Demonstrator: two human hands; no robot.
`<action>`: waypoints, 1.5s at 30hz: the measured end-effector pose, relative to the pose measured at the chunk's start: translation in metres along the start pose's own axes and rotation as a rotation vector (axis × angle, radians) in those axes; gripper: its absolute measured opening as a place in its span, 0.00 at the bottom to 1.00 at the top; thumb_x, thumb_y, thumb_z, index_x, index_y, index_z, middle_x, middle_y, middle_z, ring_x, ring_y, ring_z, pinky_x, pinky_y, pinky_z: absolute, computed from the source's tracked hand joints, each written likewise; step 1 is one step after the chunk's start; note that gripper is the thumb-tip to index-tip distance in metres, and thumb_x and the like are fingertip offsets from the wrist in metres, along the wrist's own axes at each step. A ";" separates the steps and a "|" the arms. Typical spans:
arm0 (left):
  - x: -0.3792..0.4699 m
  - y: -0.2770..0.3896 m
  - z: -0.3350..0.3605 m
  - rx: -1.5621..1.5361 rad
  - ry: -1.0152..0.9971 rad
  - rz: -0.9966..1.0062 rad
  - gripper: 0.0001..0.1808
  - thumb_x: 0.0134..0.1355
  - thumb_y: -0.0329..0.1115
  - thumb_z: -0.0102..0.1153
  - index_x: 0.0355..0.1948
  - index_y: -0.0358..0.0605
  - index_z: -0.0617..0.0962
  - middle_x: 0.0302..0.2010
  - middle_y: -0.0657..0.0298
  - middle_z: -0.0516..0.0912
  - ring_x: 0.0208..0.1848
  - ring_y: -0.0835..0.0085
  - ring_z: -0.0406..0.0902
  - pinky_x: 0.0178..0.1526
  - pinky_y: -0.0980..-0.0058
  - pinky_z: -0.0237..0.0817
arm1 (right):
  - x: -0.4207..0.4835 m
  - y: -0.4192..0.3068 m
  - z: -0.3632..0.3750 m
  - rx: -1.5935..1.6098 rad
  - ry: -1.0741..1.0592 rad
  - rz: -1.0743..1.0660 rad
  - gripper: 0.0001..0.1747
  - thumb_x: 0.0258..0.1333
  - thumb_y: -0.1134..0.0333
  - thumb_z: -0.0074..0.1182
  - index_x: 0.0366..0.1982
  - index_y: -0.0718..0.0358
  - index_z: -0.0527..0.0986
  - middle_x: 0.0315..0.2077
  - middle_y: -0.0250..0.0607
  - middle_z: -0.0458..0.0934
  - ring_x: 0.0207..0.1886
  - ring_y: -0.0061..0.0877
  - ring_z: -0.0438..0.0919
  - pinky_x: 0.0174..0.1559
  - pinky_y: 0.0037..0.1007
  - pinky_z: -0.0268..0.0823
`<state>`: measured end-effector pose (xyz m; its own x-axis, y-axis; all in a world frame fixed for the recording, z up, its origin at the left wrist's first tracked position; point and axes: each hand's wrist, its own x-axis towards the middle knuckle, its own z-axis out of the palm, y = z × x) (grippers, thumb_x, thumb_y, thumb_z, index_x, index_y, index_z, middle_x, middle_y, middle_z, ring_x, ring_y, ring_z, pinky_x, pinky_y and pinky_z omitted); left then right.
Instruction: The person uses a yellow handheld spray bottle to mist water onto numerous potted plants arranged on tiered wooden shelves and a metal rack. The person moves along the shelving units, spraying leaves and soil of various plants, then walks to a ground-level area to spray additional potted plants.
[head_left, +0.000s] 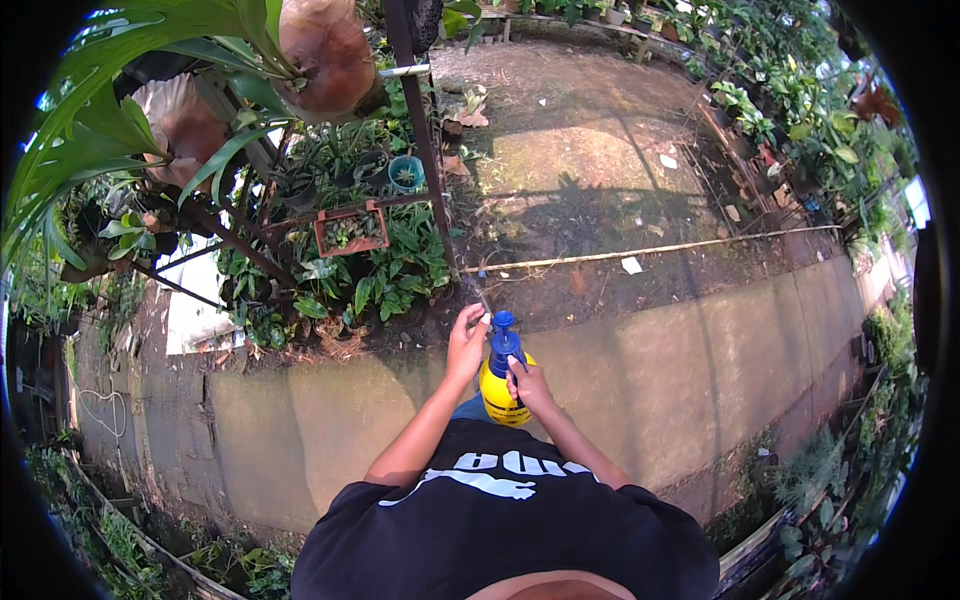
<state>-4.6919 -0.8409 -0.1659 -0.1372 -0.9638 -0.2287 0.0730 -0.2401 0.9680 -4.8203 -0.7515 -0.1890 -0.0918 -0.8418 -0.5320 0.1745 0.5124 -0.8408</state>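
Observation:
A yellow pump pressure sprayer (495, 397) with a blue top and a blue plunger knob (503, 319) is upright in front of my body. My right hand (531, 388) is wrapped around its blue handle, thumb up near the top. Just left of the sprayer head, my left hand (466, 346) is raised with bent fingers and the thumb pointing up. Its fingertips are close to the nozzle side; whether they touch or pinch anything is too small to tell. The sprayer's yellow tank bears dark writing.
Staghorn ferns (326, 64) hang at upper left from a rusty metal frame (420, 127). An orange rectangular planter (351, 229) and a teal pot (406, 174) are there too. A bamboo pole (652, 248) lies beyond the concrete path (637, 375). Potted plants (810, 142) line the right.

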 end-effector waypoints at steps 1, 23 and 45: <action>0.018 0.005 0.012 -0.028 -0.003 0.074 0.21 0.65 0.35 0.52 0.58 0.46 0.69 0.56 0.60 0.73 0.52 0.74 0.73 0.51 0.73 0.65 | 0.012 -0.013 -0.008 0.020 -0.012 0.004 0.21 0.64 0.53 0.45 0.23 0.60 0.69 0.12 0.28 0.66 0.12 0.16 0.63 0.18 0.20 0.55; 0.269 0.101 0.212 -0.083 0.010 0.059 0.22 0.65 0.40 0.54 0.15 0.41 0.74 0.12 0.69 0.73 0.13 0.85 0.67 0.17 0.83 0.56 | 0.236 -0.208 -0.202 -0.220 -0.392 0.083 0.23 0.63 0.52 0.46 0.20 0.62 0.69 0.11 0.27 0.65 0.12 0.15 0.61 0.17 0.21 0.52; 0.501 0.166 0.340 -0.051 0.244 -0.001 0.26 0.63 0.43 0.58 0.10 0.45 0.68 0.08 0.71 0.68 0.11 0.87 0.60 0.16 0.82 0.49 | 0.458 -0.370 -0.322 -0.362 -0.670 0.130 0.25 0.66 0.52 0.40 0.19 0.62 0.68 0.12 0.31 0.65 0.15 0.19 0.64 0.22 0.22 0.58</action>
<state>-5.0843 -1.3242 -0.0852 0.1048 -0.9615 -0.2540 0.1239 -0.2408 0.9626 -5.2421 -1.2715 -0.1538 0.5403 -0.6355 -0.5515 -0.1987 0.5405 -0.8175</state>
